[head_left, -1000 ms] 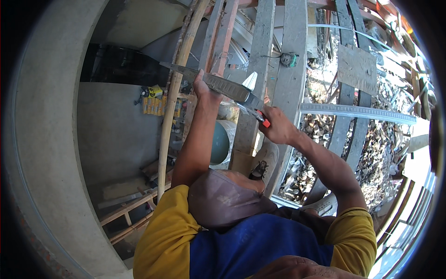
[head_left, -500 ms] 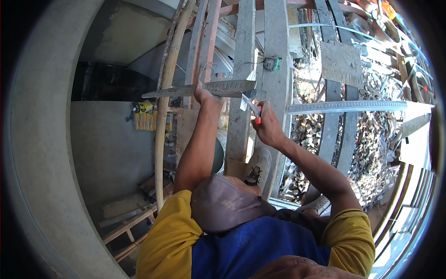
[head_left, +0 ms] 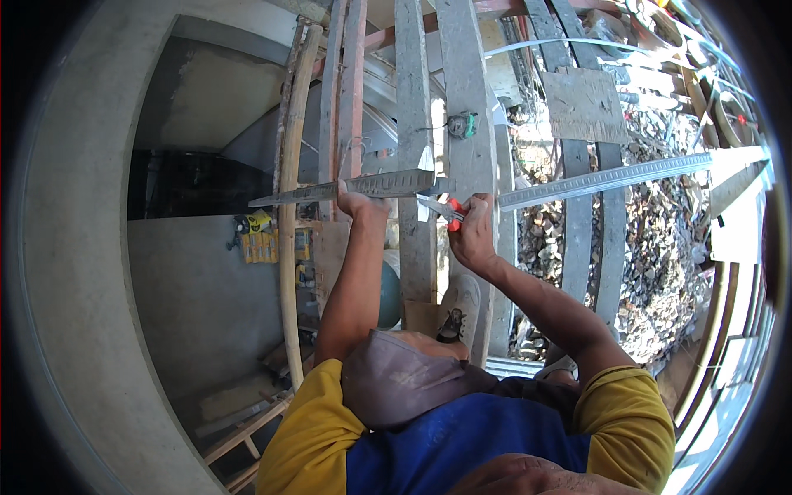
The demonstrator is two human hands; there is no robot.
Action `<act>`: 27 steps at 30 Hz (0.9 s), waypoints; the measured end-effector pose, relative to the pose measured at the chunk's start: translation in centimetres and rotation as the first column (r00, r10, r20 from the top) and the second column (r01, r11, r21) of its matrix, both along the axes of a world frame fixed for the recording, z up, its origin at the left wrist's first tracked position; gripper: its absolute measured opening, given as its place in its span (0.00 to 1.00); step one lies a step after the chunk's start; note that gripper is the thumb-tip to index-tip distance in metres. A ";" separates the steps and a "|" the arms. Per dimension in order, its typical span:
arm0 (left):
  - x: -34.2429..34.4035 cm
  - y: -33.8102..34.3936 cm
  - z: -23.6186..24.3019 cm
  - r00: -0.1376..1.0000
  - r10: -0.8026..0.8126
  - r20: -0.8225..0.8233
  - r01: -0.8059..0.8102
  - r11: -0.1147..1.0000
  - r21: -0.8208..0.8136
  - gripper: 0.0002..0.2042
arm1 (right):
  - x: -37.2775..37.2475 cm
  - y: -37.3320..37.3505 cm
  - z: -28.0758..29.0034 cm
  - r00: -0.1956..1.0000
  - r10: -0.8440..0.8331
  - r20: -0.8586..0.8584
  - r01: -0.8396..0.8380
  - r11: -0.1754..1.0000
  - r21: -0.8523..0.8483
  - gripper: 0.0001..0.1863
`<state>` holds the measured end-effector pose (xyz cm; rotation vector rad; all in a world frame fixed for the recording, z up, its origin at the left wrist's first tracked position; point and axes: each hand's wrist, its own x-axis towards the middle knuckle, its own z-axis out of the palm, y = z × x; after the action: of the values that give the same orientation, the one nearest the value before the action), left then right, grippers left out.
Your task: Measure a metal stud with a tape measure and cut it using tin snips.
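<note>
My left hand [head_left: 363,203] is closed around a grey metal channel [head_left: 392,182] with a dimpled face, held crosswise over the planks. Bent flaps of bright metal [head_left: 426,159] stick out near the channel's right end. In my right hand [head_left: 474,235] is a pair of red-handled tin snips [head_left: 454,215]. Their jaws point left and meet the lower flap by that end; whether they are closed on it I cannot tell. To the right, a longer ribbed metal strip [head_left: 606,180] runs outward; I cannot tell whether it joins the held channel.
Weathered planks [head_left: 417,99] form a platform with gaps, and my shoe [head_left: 459,309] rests there. A green-and-dark tape measure [head_left: 463,124] lies on a plank. A wooden pole [head_left: 290,165] stands left, beside a drop to a lower floor [head_left: 198,289]. Rubble [head_left: 652,272] shows below right.
The view has shifted, so the planks appear farther left. The snips' red handles now look wider apart, and the long strip at right slants more. Both hands keep their holds.
</note>
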<state>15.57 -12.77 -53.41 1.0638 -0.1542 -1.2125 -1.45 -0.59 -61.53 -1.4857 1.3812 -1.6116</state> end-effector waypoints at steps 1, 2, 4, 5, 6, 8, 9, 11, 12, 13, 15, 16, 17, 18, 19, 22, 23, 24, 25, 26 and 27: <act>0.2 -0.1 -0.2 0.999 0.011 0.033 -0.012 1.000 0.008 0.33 | -0.4 -0.1 0.0 1.000 -0.010 0.003 0.010 1.000 0.002 0.22; 0.3 -0.2 -0.5 0.999 0.003 0.035 -0.003 1.000 0.010 0.33 | -0.8 -0.1 0.1 0.995 0.042 -0.091 -0.039 0.999 0.036 0.20; -0.3 -0.4 0.0 0.997 0.075 -0.007 -0.075 0.997 0.026 0.30 | -1.8 -0.2 1.2 0.979 0.091 -0.180 -0.079 0.994 0.076 0.18; -0.6 -0.5 0.3 0.998 0.070 -0.005 -0.070 0.997 0.028 0.30 | -2.2 -0.2 1.9 0.959 0.043 -0.281 -0.032 0.999 0.044 0.16; -1.7 -0.3 1.1 0.995 0.098 -0.033 -0.096 0.995 0.038 0.31 | -2.5 -0.1 2.1 0.925 -0.011 -0.381 0.015 1.000 0.009 0.13; -2.8 -0.5 1.3 0.991 0.118 -0.065 -0.115 0.992 0.054 0.31 | -2.2 -0.3 1.0 0.952 0.020 -0.306 -0.002 0.998 0.059 0.13; -2.4 -0.6 1.1 0.996 0.074 -0.056 -0.074 0.997 -0.005 0.31 | -1.9 -0.5 1.2 0.973 0.062 -0.221 -0.041 0.995 0.096 0.12; -1.6 -0.6 0.8 0.998 0.030 -0.047 -0.033 0.997 -0.063 0.31 | -1.3 -0.7 1.9 0.981 0.027 -0.191 -0.006 0.994 0.109 0.13; -1.4 -0.7 0.7 0.998 0.017 -0.063 -0.022 0.997 -0.080 0.32 | -1.1 -0.8 2.3 0.987 -0.012 -0.160 0.032 0.992 0.123 0.14; -1.2 -0.8 0.6 0.997 0.004 -0.078 -0.011 0.995 -0.097 0.32 | -0.7 -1.0 2.0 0.986 -0.019 -0.165 0.042 0.989 0.139 0.16; -1.3 -1.0 0.4 0.994 0.034 -0.100 -0.041 0.997 -0.070 0.32 | -0.9 -1.2 1.9 0.988 -0.014 -0.155 0.039 0.986 0.159 0.16; -1.6 -1.0 0.4 0.991 0.066 -0.120 -0.071 0.997 -0.041 0.32 | -1.1 -1.3 1.8 0.990 -0.009 -0.144 0.035 0.983 0.179 0.16; -1.9 -1.1 0.3 0.990 0.062 -0.123 -0.067 0.997 -0.038 0.32 | -1.3 -1.3 1.7 0.989 -0.012 -0.147 0.039 0.983 0.182 0.16; -1.8 -1.1 0.0 0.993 0.066 -0.097 -0.072 0.996 -0.051 0.31 | -1.4 -1.4 1.8 0.986 -0.011 -0.166 0.042 0.981 0.189 0.16; -1.7 -1.1 -0.3 0.995 0.071 -0.072 -0.076 0.995 -0.064 0.31 | -1.5 -1.5 1.8 0.983 -0.009 -0.185 0.046 0.980 0.196 0.16; -0.6 -1.4 -0.7 0.994 0.073 -0.079 -0.076 0.997 -0.032 0.30 | -1.9 -1.5 2.3 0.983 0.082 -0.165 -0.046 0.976 0.213 0.15; -0.4 -1.4 -0.9 0.994 0.075 -0.079 -0.078 0.996 -0.033 0.30 | -1.9 -1.4 2.1 0.983 0.085 -0.165 -0.048 0.976 0.213 0.15; -0.6 -1.4 -1.1 0.994 0.067 -0.087 -0.071 0.996 -0.047 0.30 | -2.0 -1.4 1.9 0.982 0.087 -0.170 -0.049 0.975 0.218 0.14; -0.7 -1.5 -1.2 0.994 0.059 -0.095 -0.065 0.996 -0.062 0.30 | -2.0 -1.4 1.6 0.980 0.090 -0.176 -0.049 0.974 0.223 0.14; -0.9 -1.5 -1.3 0.994 0.057 -0.096 -0.063 0.996 -0.062 0.30 | -2.0 -1.4 1.2 0.980 0.088 -0.177 -0.047 0.974 0.223 0.14; -1.4 -1.2 -1.2 0.993 0.057 -0.103 -0.062 0.997 -0.046 0.30 | -2.0 -1.4 0.9 0.976 0.097 -0.195 -0.047 0.969 0.244 0.13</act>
<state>14.17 -14.00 -54.65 0.9559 -0.0724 -1.2001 -3.42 -1.98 -60.67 -1.5700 1.5528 -1.2248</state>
